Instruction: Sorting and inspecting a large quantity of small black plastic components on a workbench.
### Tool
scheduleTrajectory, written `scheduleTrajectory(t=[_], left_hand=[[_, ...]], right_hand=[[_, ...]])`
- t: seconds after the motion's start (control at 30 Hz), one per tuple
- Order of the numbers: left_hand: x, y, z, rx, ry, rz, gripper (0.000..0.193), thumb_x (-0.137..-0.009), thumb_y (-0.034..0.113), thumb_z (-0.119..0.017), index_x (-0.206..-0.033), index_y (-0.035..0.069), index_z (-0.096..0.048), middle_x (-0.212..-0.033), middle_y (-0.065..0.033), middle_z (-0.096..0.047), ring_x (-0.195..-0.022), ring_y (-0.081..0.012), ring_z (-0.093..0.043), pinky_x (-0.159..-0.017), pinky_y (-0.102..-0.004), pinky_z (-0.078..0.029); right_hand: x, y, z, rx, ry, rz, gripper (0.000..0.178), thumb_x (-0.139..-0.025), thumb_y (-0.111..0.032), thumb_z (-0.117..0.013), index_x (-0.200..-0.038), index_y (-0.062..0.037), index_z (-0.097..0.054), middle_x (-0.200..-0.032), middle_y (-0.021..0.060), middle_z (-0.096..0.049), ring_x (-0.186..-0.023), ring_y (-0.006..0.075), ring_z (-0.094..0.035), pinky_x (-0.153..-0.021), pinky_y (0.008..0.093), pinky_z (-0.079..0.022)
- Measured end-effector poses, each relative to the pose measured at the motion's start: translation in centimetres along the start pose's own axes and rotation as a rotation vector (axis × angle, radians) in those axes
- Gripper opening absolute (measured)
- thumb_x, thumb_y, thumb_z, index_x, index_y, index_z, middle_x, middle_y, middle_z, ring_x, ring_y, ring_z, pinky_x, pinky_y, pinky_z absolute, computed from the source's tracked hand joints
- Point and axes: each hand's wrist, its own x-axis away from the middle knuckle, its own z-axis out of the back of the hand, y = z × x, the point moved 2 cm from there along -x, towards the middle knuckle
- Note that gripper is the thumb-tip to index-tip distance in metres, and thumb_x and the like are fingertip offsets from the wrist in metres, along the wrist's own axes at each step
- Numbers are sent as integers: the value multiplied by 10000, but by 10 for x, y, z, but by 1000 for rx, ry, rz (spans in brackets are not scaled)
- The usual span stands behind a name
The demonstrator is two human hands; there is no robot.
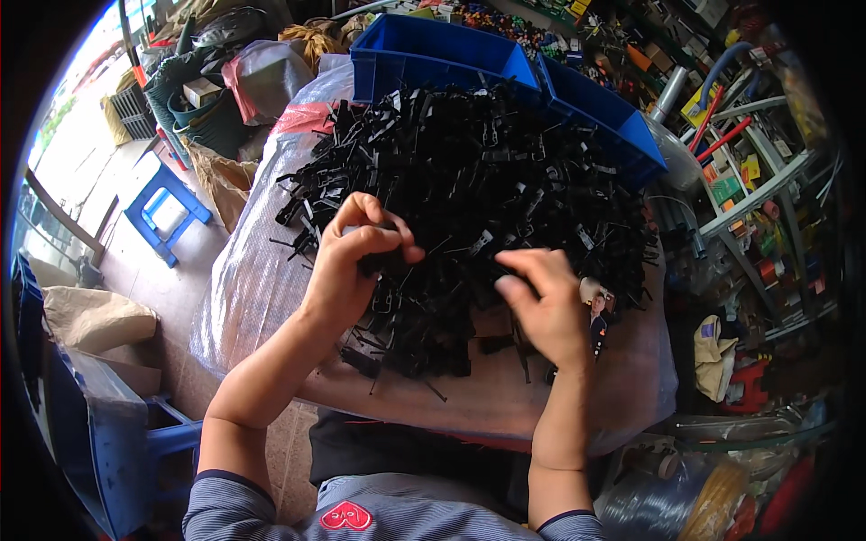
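Observation:
A big heap of small black plastic parts lies on a clear plastic sheet over a work surface. My left hand is at the heap's near left edge, fingers pinched around a black part. My right hand is at the heap's near right side, fingers bent and touching black parts; I cannot tell whether it grips one. Both forearms come in from the lower edge.
Two blue plastic bins stand behind the heap. A blue stool is on the floor at the left, with bags and baskets behind it. Cluttered metal shelving runs along the right. A blue crate sits at lower left.

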Motion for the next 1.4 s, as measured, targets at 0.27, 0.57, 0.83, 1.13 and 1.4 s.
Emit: scheduleTrajectory(t=[0.27, 0.57, 0.83, 1.13, 1.4], left_hand=[[6, -6, -5, -118, -149, 209, 247, -700, -36, -591, -939, 18, -561, -771, -21, -534, -690, -124, -560, -686, -250, -476], [31, -8, -35, -1146, -346, -537, 349, -706, 43, -725, -1036, 8, -620, -867, -116, -586, -744, -232, -611, -656, -305, -504], [23, -11, -24, -799, -351, -69, 286, -791, 179, -697, -977, -26, -627, -852, -47, -584, -836, -126, -545, -748, -257, -428], [26, -11, -21, -591, -96, 125, 209, -803, 135, -693, -932, -15, -629, -853, -2, -590, -784, -60, -522, -681, -205, -420], [29, -4, -26, -915, -282, -464, 186, -736, -8, -689, -915, -19, -641, -867, -102, -591, -763, -178, -590, -654, -266, -471]], right_hand=[[5, 0, -18, -129, 13, -252, 388, -745, 38, -612, -1122, -37, -566, -915, 87, -595, -795, 147, -572, -699, 263, -480], [11, -31, -38, -1001, 206, -411, 319, -833, -108, -660, -1090, -16, -494, -909, 36, -578, -802, 83, -545, -703, 221, -495], [5, -24, -27, -904, 329, -256, 254, -864, -52, -605, -1102, 8, -539, -958, 57, -591, -881, 101, -561, -793, 210, -453], [7, -28, -30, -746, 337, -50, 199, -832, -2, -624, -1029, -23, -605, -961, 40, -527, -765, 67, -511, -662, 181, -442], [1, -28, -39, -1022, 122, -136, 130, -838, -38, -625, -964, -24, -595, -1055, 59, -529, -922, 95, -519, -816, 219, -434]])
